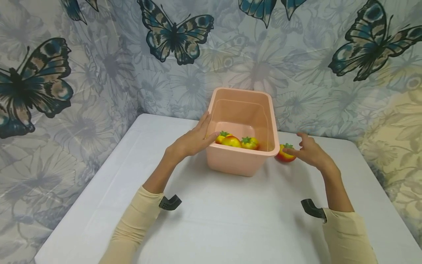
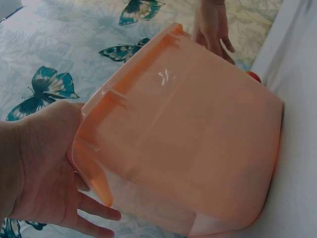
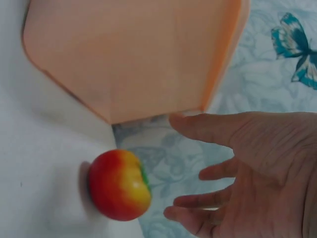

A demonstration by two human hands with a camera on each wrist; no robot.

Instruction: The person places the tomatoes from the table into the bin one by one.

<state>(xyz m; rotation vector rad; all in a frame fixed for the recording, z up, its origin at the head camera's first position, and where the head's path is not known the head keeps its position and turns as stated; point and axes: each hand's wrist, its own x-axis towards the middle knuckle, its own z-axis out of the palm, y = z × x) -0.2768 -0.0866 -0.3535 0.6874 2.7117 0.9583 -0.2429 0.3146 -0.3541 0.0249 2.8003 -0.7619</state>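
Observation:
A peach-coloured plastic bin (image 1: 237, 159) stands on the table, its mouth toward me. Inside lie several yellow-and-red round fruits with green leafy tops (image 1: 232, 141). My left hand (image 1: 192, 141) rests at the bin's near left corner. Its thumb reaches over the rim and its straight, spread fingers lie along the outside, as the left wrist view (image 2: 49, 163) shows. Right of the bin, another red-and-yellow fruit (image 3: 120, 185) sits on the table. My right hand (image 3: 267, 173) is beside this fruit, palm toward it, fingers apart, with a gap between them in the right wrist view.
A white cloth covers the table (image 1: 230, 220). Behind it and to the sides hangs a fabric backdrop (image 1: 191, 80) with flowers and butterflies. A black mount (image 1: 170, 202) is on the left sleeve, and another black mount (image 1: 312, 209) on the right one.

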